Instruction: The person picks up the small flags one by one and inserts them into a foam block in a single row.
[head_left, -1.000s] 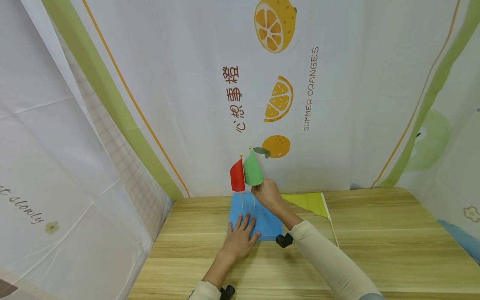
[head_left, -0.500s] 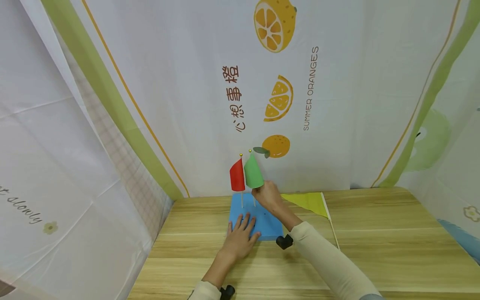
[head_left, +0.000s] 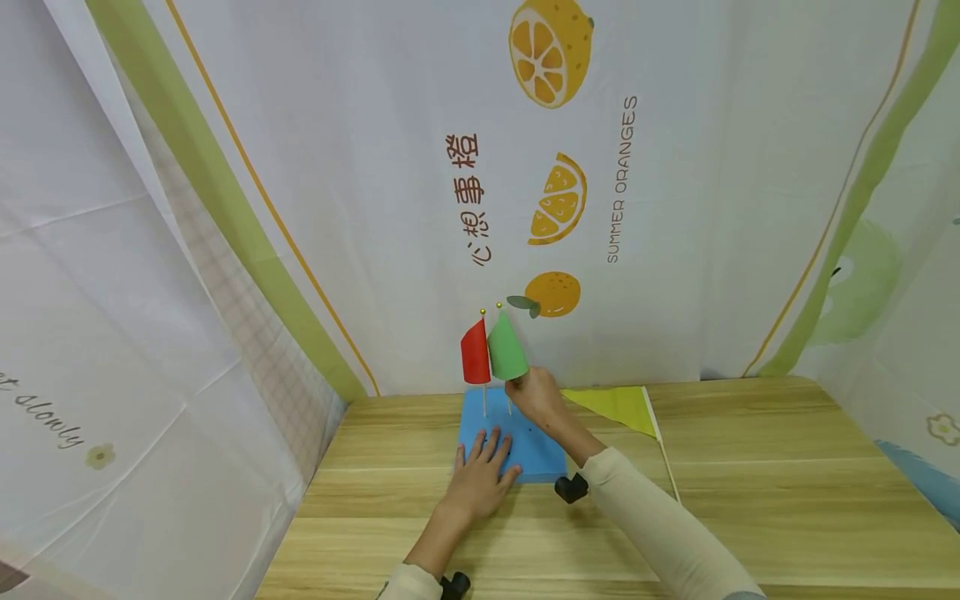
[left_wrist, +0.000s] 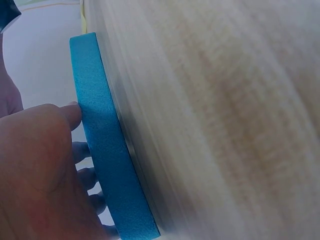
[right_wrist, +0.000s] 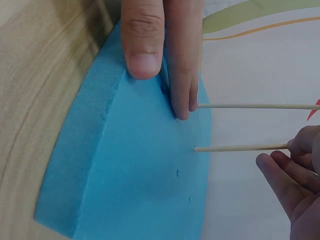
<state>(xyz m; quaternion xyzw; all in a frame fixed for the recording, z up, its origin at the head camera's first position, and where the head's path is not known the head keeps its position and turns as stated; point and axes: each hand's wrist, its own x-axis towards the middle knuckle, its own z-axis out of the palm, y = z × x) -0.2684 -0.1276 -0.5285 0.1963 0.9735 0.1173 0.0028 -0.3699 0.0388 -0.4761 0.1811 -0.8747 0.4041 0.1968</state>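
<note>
My left hand [head_left: 478, 483] lies with spread fingers on top of a blue foam block [head_left: 540, 462], its thumb near the front edge. In the left wrist view the block's side [left_wrist: 107, 125] rests along the table. Above the block's back part, my right hand [head_left: 536, 396] pinches the thin wooden stick [right_wrist: 240, 148] of a green flag [head_left: 507, 350]. That stick's lower end is at the foam surface. Just to its left stands a red flag [head_left: 475, 354], its stick [right_wrist: 255, 106] upright in the block. Both flags carry a small gold bead on top.
A yellow triangular flag [head_left: 618, 407] on a stick lies on the wooden table [head_left: 750, 475], right of the block, partly behind the right arm. Small holes [right_wrist: 177, 173] mark the foam. A white curtain [head_left: 375, 208] printed with oranges hangs behind the table.
My right hand and the green flag have moved down slightly; the flag's gold bead now sits lower, nearer the height of the red flag's bead. The left hand has stayed still.
</note>
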